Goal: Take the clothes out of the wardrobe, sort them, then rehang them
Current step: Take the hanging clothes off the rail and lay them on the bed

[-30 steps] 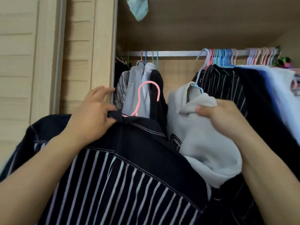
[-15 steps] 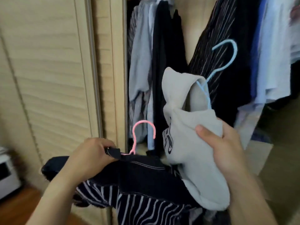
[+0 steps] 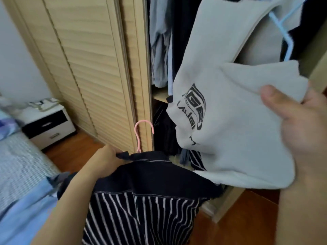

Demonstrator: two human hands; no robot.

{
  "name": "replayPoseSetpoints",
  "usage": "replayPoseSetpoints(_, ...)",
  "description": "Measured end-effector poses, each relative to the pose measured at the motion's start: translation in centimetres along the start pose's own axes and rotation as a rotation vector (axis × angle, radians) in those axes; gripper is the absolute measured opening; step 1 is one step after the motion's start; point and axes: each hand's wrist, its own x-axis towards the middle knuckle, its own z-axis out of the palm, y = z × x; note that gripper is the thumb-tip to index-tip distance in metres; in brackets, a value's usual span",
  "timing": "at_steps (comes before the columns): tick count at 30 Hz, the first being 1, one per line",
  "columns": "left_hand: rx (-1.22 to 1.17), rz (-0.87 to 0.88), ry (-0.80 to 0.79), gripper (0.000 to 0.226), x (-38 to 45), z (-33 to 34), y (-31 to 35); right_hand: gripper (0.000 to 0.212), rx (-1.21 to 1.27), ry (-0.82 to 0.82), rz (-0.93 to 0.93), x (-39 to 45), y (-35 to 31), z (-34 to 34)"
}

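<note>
Early in the job, by my reading: two garments are out, more hang in the wardrobe (image 3: 160, 50), nothing is sorted or rehung. The left hand (image 3: 106, 159) clutches the striped shirt (image 3: 141, 200) at its collar — just beside the pink hanger (image 3: 141, 133). The right hand (image 3: 300, 121) pinches the grey top (image 3: 230, 121), which drapes leftward on its blue hanger (image 3: 286, 41).

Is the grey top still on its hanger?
Yes: the blue hanger sits inside the grey top's neck, gripped by the right hand.
</note>
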Motion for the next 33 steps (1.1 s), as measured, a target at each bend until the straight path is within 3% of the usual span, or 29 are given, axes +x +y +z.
replayPoseSetpoints(6,0.072,0.01,-0.16,0.056,-5.7,4.7,-0.1,0.016,-0.174,-0.009,0.0,-6.4,-2.3,-3.9)
replayPoseSetpoints(11,0.165,0.076,-0.427,0.013,-10.6,9.9,-1.5,0.014,-0.283,0.021,0.222,-12.6,3.5,-4.1)
replayPoseSetpoints(15,0.306,0.213,-0.697,0.023,-15.1,15.4,-1.4,0.01,-0.406,0.115,0.398,-18.5,7.6,-8.6)
replayPoseSetpoints(17,0.34,0.222,-0.759,0.011,-16.8,16.7,-1.7,0.007,-0.458,0.159,0.439,-20.5,7.2,-11.6)
replayPoseSetpoints(21,0.391,0.173,-0.731,0.031,-17.2,16.7,-1.1,0.007,-0.465,0.271,0.395,-21.5,4.1,-16.7)
replayPoseSetpoints(25,0.356,0.153,-0.631,0.032,-16.8,16.6,4.2,0.011,-0.478,0.332,0.306,-21.0,1.3,-20.3)
replayPoseSetpoints(30,0.29,0.112,-0.383,0.028,-15.7,13.7,11.6,0.007,-0.446,0.364,0.226,-20.3,-1.2,-24.0)
replayPoseSetpoints(33,0.094,0.073,-0.282,0.023,-16.3,11.2,15.9,0.006,-0.468,0.375,0.188,-19.3,-1.9,-25.2)
